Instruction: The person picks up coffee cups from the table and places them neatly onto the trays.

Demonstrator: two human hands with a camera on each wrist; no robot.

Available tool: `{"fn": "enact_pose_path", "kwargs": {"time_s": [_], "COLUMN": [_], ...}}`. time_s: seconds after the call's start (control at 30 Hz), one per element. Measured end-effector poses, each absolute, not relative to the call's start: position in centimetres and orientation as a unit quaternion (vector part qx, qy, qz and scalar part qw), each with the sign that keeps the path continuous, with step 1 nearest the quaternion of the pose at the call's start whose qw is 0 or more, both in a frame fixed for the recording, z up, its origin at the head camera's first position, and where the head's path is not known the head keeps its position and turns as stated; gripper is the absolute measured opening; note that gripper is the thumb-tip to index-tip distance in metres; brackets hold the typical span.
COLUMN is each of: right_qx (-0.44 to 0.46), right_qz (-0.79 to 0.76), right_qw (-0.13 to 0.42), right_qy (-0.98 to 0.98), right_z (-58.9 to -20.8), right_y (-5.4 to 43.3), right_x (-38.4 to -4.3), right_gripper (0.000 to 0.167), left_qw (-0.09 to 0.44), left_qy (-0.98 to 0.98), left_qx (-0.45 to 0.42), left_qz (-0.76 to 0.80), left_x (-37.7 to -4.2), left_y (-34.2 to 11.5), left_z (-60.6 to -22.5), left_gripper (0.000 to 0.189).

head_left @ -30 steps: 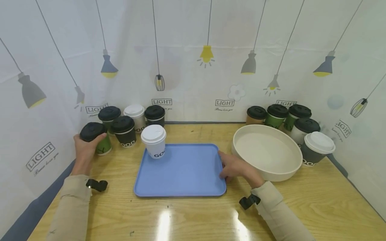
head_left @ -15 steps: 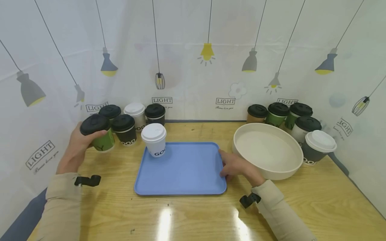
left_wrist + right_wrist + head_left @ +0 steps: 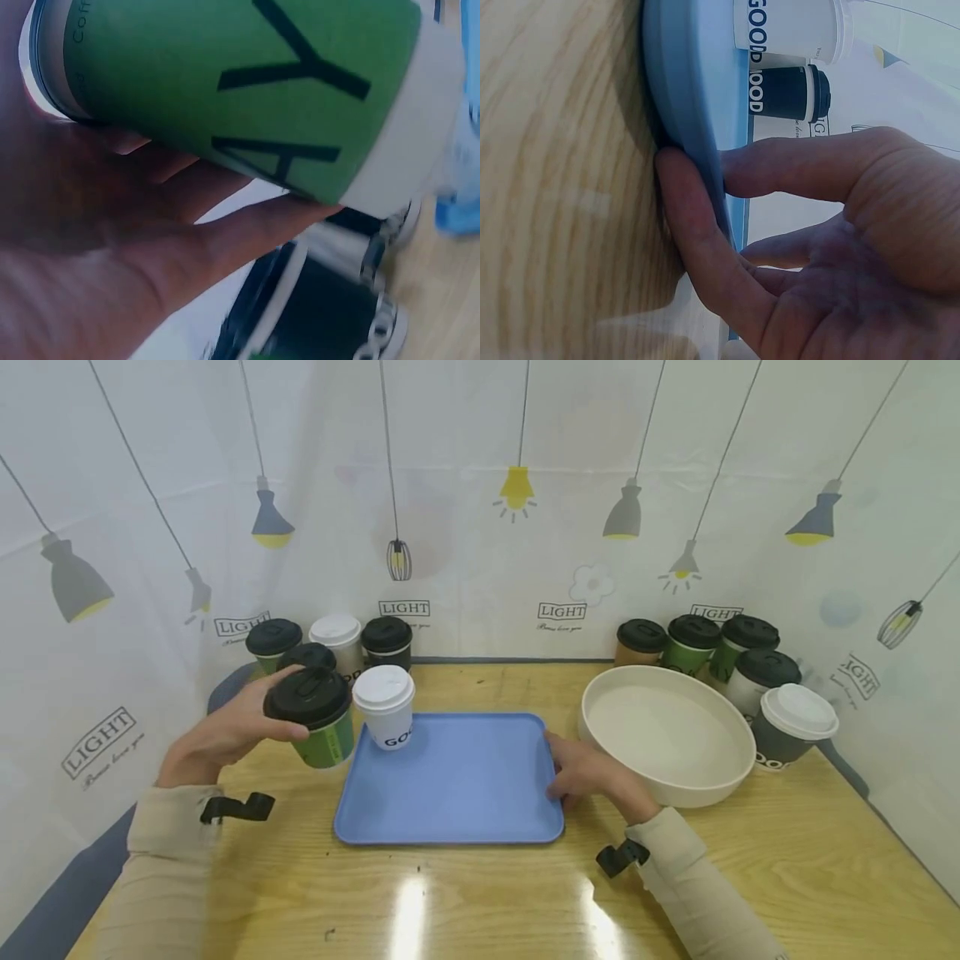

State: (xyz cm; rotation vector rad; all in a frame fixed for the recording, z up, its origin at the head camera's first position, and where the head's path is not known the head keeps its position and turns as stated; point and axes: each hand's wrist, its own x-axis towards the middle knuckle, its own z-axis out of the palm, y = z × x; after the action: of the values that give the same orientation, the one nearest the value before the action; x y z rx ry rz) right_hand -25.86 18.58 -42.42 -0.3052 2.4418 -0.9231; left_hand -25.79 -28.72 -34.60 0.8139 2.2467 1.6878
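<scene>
My left hand (image 3: pixel 243 718) grips a green paper coffee cup (image 3: pixel 330 745) with a black lid, held up off the table just left of the blue tray (image 3: pixel 457 793). In the left wrist view, fingers curl round the green cup (image 3: pixel 225 82), and dark letters show on its side. My right hand (image 3: pixel 588 777) pinches the tray's right rim. The right wrist view shows the thumb over the tray edge (image 3: pixel 679 82) and a finger beneath it. A white coffee cup (image 3: pixel 386 714) with a white lid stands upright at the tray's back left corner.
Several lidded cups (image 3: pixel 388 643) stand at the back left, one partly behind the held cup. A cream round dish (image 3: pixel 667 731) sits right of the tray. More lidded cups (image 3: pixel 795 727) are grouped behind and beside it. A printed curtain (image 3: pixel 480 527) encloses the table.
The left hand has lifted the green cup from the left cup group and carried it right, towards the tray. The right hand has stayed on the tray's rim.
</scene>
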Motion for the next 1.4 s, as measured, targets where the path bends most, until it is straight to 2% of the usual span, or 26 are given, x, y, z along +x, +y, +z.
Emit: {"fn": "enact_pose_path", "kwargs": {"time_s": [0.23,0.4,0.63,0.8,0.93,1.4], "right_qx": [-0.112,-0.116,-0.119,-0.111,-0.106,-0.098], "right_qz": [-0.336,-0.339,-0.335,-0.333,-0.335,-0.340], "right_qw": [0.258,0.260,0.254,0.252,0.252,0.257], "right_qy": [0.899,0.897,0.899,0.902,0.902,0.899], "right_z": [-42.3,-42.1,-42.2,-42.1,-42.0,-42.4], "right_y": [18.5,18.5,18.7,18.8,18.8,18.6], "right_x": [-25.8,-25.8,-25.8,-25.6,-25.7,-25.8], "right_gripper": [0.107,0.107,0.106,0.105,0.106,0.106], "left_qw": [0.186,0.193,0.174,0.151,0.123,0.055], "left_qy": [0.728,0.739,0.765,0.772,0.787,0.808], "left_qx": [0.291,0.262,0.161,0.110,0.073,0.048], "left_qz": [0.593,0.591,0.599,0.607,0.600,0.585], "left_x": [-25.3,-24.8,-24.9,-25.7,-26.4,-28.6], "left_y": [-23.8,-19.0,-13.5,-11.1,-9.7,-7.2], "left_z": [-34.7,-35.7,-37.7,-38.8,-39.0,-39.9], "left_gripper": [0.078,0.079,0.086,0.085,0.092,0.079]}}
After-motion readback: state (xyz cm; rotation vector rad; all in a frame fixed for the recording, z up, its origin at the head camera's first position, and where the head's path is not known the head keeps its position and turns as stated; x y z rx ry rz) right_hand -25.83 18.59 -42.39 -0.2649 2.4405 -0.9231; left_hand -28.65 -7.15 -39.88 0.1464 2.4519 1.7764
